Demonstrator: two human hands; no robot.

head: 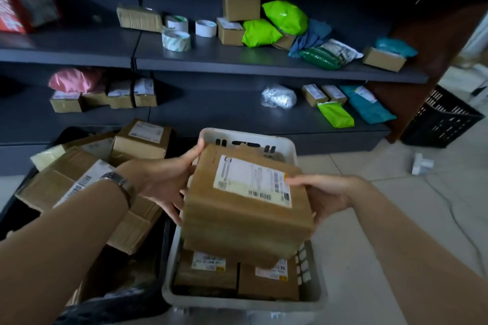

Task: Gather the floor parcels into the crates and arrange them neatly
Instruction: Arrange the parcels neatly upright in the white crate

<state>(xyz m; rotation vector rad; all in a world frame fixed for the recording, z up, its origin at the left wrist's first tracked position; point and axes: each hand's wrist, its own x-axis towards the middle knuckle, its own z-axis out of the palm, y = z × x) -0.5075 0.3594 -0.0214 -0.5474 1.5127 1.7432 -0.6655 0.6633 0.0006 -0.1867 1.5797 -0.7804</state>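
The hands are set apart and both clamped on one brown parcel [248, 208], one at each side; the left hand [163, 182] lies along its left flank with the thumb up at the far corner, while the right hand [324, 192] takes the right edge, thumb on top beside the label and fingers underneath; the parcel hangs tilted just above the white crate [245, 306], over two labelled parcels [206, 272] lying side by side at the crate's near end. It looks a stiff cardboard box wrapped all over in tape, so it should keep its shape under a firm squeeze; the glossy tape may be slick, which favours fingers beneath over a pinch on the faces; its weight cannot be read, though a two-handed hold suggests some heft. The crate's far half is hidden behind the parcel, so whether a flat space waits there I cannot tell; the rim and the parcels below are what it could catch on. Just beside on the left, a black crate [163, 258] holds a loose heap of boxes [52, 182]; behind stand shelves [237, 60] with more packets and tape rolls [176, 39]; well apart on the right floor are a second black crate [443, 119], a small white object [422, 163] and a cable [449, 208].
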